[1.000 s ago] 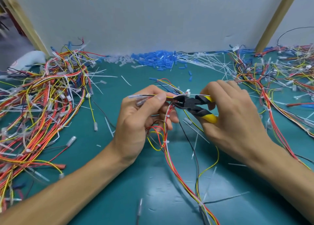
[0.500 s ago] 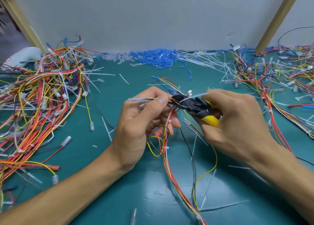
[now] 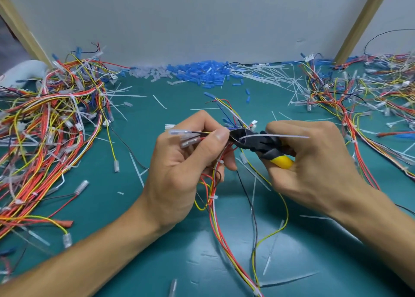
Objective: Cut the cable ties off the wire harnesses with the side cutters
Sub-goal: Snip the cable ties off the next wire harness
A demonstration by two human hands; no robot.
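Pinching the wire harness taut at frame centre, the left hand presents a white cable tie to the side cutters, which the right hand squeezes nearly closed.

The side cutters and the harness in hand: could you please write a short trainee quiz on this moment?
1. True or false: the side cutters have yellow and black handles.
2. Which hand holds the wire harness: A) left hand, B) right hand?
3. Fill in: a white ___ lies across the cutters' head.

Key: 1. true. 2. A. 3. cable tie, its tail pointing toward the person's right over the right hand.
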